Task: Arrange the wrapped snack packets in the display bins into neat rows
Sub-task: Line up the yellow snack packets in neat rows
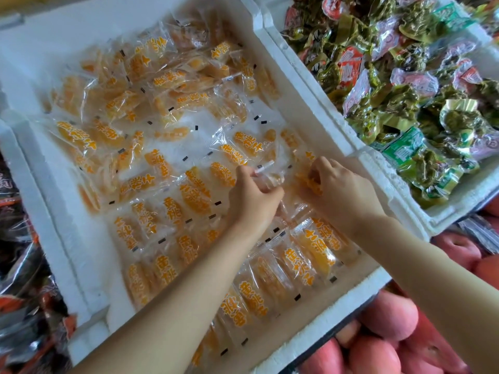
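green packets (399,112) fill the next bin (453,209); apples (386,314) beside.

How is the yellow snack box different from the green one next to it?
In the yellow box packets are clear with orange writing, some lined in rows; in the green box they are green, red and pink, all jumbled. Both boxes are white foam.
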`<state>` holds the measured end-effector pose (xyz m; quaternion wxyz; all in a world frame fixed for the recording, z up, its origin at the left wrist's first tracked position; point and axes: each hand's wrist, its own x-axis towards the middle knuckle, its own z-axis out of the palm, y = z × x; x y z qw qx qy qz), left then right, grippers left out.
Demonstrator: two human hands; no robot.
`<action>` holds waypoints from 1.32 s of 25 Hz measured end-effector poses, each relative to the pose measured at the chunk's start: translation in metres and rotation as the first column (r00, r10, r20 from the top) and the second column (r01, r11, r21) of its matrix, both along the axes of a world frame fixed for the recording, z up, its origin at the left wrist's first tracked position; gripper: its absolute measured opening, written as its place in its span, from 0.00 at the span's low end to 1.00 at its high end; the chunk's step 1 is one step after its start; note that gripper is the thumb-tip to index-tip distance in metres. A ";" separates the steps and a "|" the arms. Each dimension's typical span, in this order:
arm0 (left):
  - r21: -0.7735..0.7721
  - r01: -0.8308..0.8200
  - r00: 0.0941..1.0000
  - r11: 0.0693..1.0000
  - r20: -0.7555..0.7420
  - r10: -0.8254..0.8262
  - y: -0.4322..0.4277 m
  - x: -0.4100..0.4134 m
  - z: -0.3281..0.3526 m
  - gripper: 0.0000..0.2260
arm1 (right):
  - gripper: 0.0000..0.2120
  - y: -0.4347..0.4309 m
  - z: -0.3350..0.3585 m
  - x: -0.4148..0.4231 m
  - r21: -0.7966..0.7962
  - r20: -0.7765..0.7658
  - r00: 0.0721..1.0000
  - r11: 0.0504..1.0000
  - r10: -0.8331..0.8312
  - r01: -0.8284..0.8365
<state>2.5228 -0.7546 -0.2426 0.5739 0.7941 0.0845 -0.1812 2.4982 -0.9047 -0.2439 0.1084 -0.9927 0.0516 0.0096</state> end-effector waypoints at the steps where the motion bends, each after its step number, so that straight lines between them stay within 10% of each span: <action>1: 0.044 0.040 0.999 0.998 0.017 -0.041 -0.007 0.000 -0.003 0.14 | 0.16 0.000 -0.002 0.000 -0.009 -0.003 1.000 1.000 -0.013 0.013; 8: 0.711 0.267 0.781 0.651 0.237 -0.578 -0.004 -0.001 -0.016 0.30 | 0.19 0.001 -0.001 -0.007 0.039 -0.004 1.000 0.999 0.028 -0.027; 19: 0.714 0.232 0.662 0.660 0.381 -0.645 0.012 0.005 -0.020 0.31 | 0.19 -0.003 0.004 -0.006 0.060 -0.055 0.998 0.998 0.027 -0.024; 26: 0.784 0.155 0.819 0.601 0.238 -0.523 0.012 0.070 -0.018 0.28 | 0.22 -0.007 0.000 0.003 -0.081 -0.087 0.994 0.994 0.062 -0.069; 33: 0.704 0.264 0.719 0.660 0.313 -0.621 0.022 0.067 -0.022 0.18 | 0.16 0.005 0.015 0.052 -0.011 0.111 0.969 0.975 0.220 -0.220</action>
